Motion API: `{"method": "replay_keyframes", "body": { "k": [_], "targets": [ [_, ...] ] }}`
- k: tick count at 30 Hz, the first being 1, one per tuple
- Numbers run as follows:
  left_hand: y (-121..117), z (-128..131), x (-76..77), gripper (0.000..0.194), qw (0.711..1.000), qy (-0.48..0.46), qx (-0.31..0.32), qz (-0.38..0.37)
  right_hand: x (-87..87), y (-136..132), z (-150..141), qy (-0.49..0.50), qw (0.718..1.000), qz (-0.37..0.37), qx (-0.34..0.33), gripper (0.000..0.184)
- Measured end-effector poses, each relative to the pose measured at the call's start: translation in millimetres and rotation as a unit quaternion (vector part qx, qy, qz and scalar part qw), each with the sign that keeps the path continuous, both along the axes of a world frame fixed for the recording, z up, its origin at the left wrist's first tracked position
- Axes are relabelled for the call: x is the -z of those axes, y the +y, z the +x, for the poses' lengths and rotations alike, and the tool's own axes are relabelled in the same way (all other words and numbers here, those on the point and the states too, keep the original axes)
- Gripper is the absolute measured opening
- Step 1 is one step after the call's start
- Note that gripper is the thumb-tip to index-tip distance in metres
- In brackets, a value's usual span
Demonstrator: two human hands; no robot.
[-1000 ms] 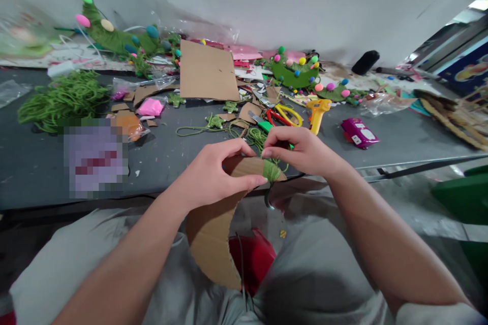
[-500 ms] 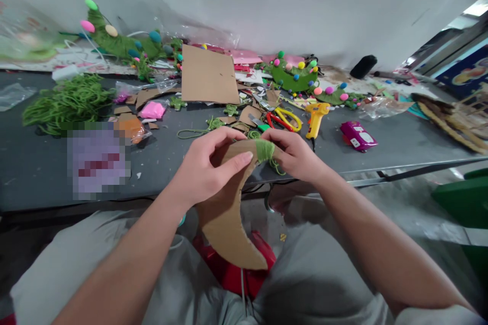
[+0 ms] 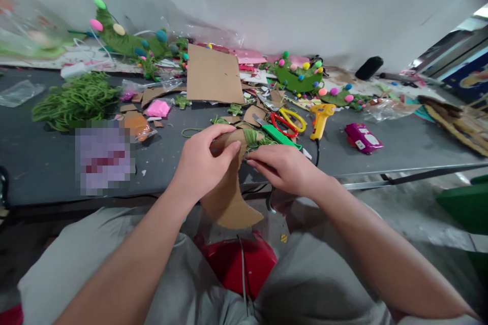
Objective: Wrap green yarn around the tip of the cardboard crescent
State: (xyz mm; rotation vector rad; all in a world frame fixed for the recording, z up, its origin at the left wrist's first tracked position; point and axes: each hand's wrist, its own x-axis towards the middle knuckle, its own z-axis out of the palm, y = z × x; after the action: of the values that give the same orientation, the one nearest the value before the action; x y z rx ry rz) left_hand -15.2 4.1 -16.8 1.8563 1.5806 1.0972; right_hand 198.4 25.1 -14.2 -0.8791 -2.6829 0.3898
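My left hand (image 3: 204, 162) grips a crescent-shaped piece of brown cardboard (image 3: 229, 208), thumb on the near face and fingers behind. Green yarn (image 3: 251, 138) is wound around the upper end of the crescent. Close to that winding, my right hand (image 3: 287, 166) is closed, its fingertips pinching the yarn below the cardboard's edge; the exact strand is mostly hidden. Just beyond the right hand, a green-handled cutter (image 3: 281, 136) lies on the table. The crescent's lower tip hangs over my lap.
Red-handled scissors (image 3: 285, 129) and a yellow glue gun (image 3: 321, 121) lie behind my right hand. A green yarn heap (image 3: 76, 101) sits left. A cardboard sheet (image 3: 215, 76) and green crescents with colored balls (image 3: 299, 78) stand behind. A purple packet (image 3: 363, 138) lies right.
My right hand has moved off the wound end to just below it, uncovering the cutter. The crescent's lower tip has swung up and away from me. The view has shifted slightly.
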Motion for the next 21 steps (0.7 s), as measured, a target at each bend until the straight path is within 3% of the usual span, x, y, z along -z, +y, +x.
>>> {"method": "replay_keyframes", "body": {
  "k": [5,10,16,21],
  "targets": [
    [-1.0,2.3,4.0,0.027,0.998,0.043,0.039,-0.023,-6.1,1.8,3.1,-0.012,0.999,0.048,0.009,0.026],
    [-4.8,3.8,2.7,0.028,0.985,0.008,0.147,-0.095,-10.1,8.6,11.1,0.043,0.998,0.053,-0.005,0.024],
    [-8.2,7.1,-6.9,0.024,0.97,-0.004,0.213,-0.121,-11.6,15.0,15.4,0.136,0.99,-0.031,0.018,0.022],
    [-10.0,10.7,-11.3,0.031,0.97,-0.033,0.203,-0.13,-12.2,16.0,15.0,0.186,0.978,-0.078,0.05,0.024]
  ]
}}
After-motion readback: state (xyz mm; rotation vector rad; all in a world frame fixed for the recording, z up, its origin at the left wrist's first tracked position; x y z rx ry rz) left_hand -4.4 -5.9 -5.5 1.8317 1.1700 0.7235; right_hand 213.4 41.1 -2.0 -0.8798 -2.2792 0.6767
